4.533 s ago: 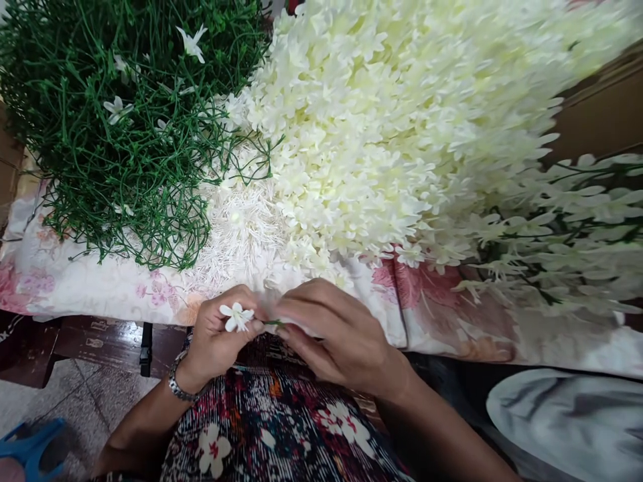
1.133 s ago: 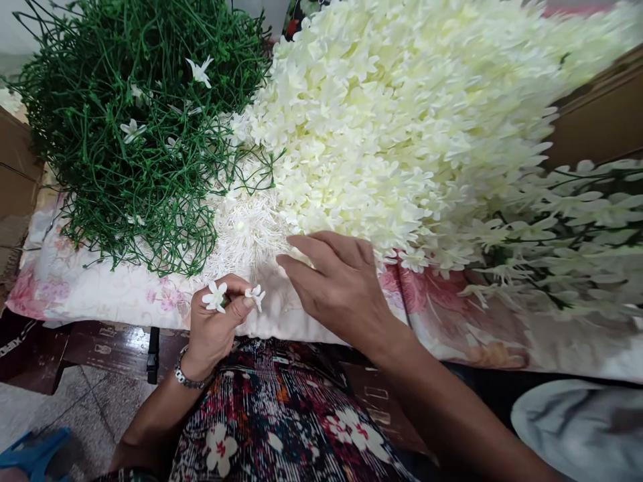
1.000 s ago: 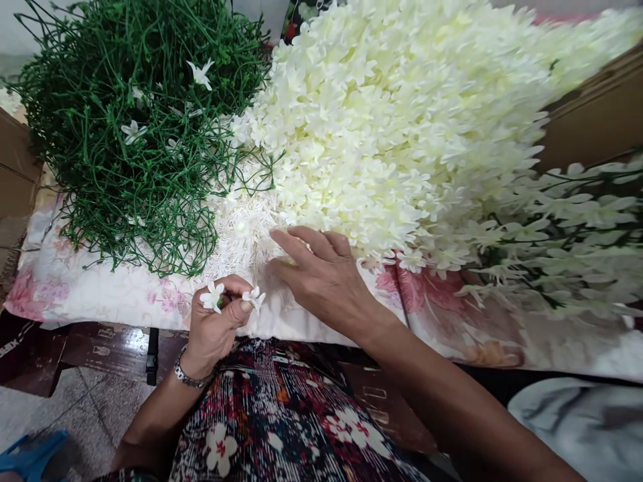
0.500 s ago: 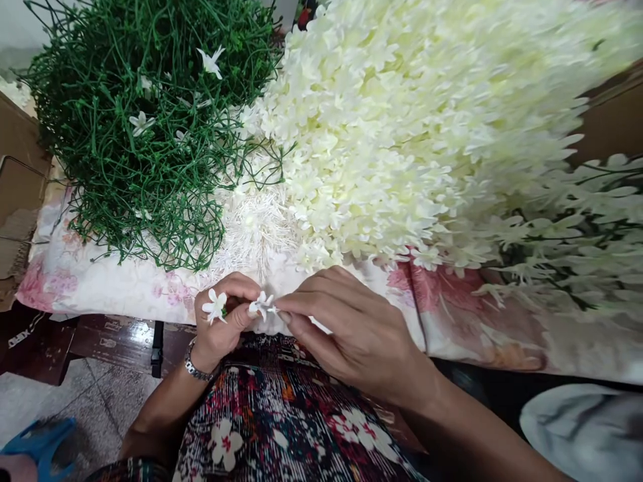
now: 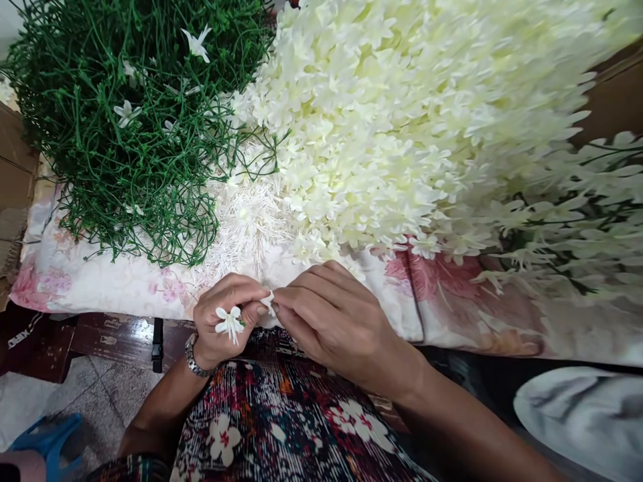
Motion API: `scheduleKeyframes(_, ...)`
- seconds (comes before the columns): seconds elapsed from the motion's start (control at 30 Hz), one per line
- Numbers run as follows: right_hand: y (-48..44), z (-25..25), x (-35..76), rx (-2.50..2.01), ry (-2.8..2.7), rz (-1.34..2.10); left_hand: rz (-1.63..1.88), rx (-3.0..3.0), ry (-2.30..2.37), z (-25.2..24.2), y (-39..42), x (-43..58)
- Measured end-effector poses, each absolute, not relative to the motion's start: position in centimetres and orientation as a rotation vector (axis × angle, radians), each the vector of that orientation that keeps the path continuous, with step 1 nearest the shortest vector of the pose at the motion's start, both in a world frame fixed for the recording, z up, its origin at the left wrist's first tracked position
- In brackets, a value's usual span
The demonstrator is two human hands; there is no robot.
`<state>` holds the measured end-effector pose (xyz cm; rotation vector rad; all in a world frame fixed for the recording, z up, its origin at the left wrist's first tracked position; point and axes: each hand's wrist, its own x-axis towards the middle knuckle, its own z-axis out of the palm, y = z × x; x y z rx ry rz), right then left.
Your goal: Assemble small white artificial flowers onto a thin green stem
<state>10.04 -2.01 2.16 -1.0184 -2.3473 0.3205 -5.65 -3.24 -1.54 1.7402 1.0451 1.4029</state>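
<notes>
My left hand point(image 5: 215, 311), with a metal watch on its wrist, is closed in a pinch on an artificial flower sprig. One white blossom point(image 5: 230, 324) of the sprig sticks out below the fingers, with a bit of green behind it. Between both hands' fingertips a second small white blossom point(image 5: 269, 303) is partly hidden. My right hand point(image 5: 346, 321) pinches that blossom between thumb and forefinger. The fingers cover the stem. Both hands are close together at the table's near edge, just above my lap.
Tangled green plastic stems point(image 5: 125, 147) are heaped at the back left, with a few white flowers among them. White thread-like pieces point(image 5: 246, 217) lie beside a large pile of cream petals point(image 5: 372, 134). Finished-looking flower sprigs point(image 5: 567, 221) lie right, on the floral cloth point(image 5: 125, 281).
The left hand has turned slightly, so its hanging blossom now points downward. The second blossom has become more covered by the fingertips. The whole view has shifted a little.
</notes>
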Motion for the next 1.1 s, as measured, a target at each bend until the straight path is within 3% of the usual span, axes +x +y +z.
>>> scheduleKeyframes(0.7,-1.8,0.9,10.4,-1.011,-2.283,0.397,1.276,1.653,1.082,-1.5,-3.4,-4.9)
scheduleKeyframes(1.1,-1.2,1.5,11.2,-0.901,-2.216,0.694,1.339,1.438,1.061,-1.3,-3.1,-4.2)
